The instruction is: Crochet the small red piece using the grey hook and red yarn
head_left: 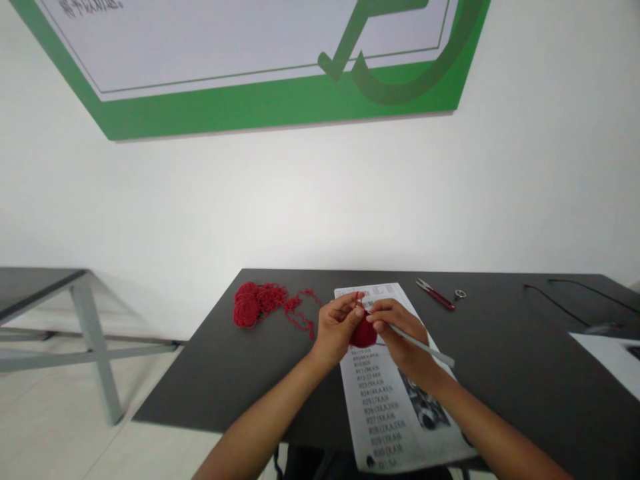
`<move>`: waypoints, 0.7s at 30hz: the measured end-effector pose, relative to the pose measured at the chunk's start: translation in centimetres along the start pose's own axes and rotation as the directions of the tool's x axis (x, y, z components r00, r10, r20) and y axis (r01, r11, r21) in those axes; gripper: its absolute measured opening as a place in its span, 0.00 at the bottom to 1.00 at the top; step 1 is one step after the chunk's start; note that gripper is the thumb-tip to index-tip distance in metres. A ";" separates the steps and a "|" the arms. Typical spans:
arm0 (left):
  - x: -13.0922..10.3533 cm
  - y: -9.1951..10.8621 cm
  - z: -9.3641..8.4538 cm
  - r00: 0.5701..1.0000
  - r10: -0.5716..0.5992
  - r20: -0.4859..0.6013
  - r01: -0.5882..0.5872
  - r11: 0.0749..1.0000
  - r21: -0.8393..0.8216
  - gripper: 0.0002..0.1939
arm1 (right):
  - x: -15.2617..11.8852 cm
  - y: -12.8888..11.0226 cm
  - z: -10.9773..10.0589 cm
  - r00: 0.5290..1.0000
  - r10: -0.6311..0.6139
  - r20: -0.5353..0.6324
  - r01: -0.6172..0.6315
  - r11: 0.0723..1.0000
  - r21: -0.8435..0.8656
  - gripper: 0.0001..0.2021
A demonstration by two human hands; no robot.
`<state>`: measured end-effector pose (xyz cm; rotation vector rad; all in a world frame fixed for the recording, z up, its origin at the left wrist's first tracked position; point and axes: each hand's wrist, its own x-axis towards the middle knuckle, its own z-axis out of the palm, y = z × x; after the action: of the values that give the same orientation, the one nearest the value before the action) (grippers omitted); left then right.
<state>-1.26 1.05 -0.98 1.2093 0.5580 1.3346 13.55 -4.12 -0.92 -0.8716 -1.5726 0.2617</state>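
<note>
My left hand [335, 325] is closed on a small red crochet piece [364, 335], with red yarn passing over its raised index finger. In my right hand [400, 330] is a crochet hook [425, 347] with a pale grey handle that sticks out to the lower right. The hook's tip meets the work between both hands, but the stitch itself is too small to make out. A tangled ball of red yarn [249, 308] lies to the left on the dark table, and a loose strand trails toward my left hand. Under my hands lies a printed pattern sheet [370, 400].
Thread snips [435, 295] with red handles lie beyond my right hand, beside a small metal ring [460, 294]. Glasses [600, 328] and a white paper [610, 360] are at the right of the black table [260, 387]. Another table [35, 287] stands at left.
</note>
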 end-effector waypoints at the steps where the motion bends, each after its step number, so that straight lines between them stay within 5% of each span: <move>1: 0.1 0.3 -0.2 1.000 0.009 0.024 -0.009 1.000 0.009 0.25 | 0.3 -0.1 -0.2 1.000 0.008 -0.004 -0.007 0.998 0.061 0.08; 7: 0.4 1.4 -1.0 0.988 0.016 0.154 -0.038 0.989 0.140 0.29 | 1.4 0.3 -1.1 0.996 0.057 0.071 -0.070 0.978 0.197 0.05; 21: 0.9 1.9 -1.5 0.973 -0.095 0.212 0.113 0.991 -0.074 0.29 | 1.2 0.6 -2.3 0.972 0.100 0.211 -0.144 0.969 0.203 0.07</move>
<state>-3.17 1.99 0.45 1.2155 0.4048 1.1164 15.99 -3.62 0.09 -0.7897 -1.6395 0.6151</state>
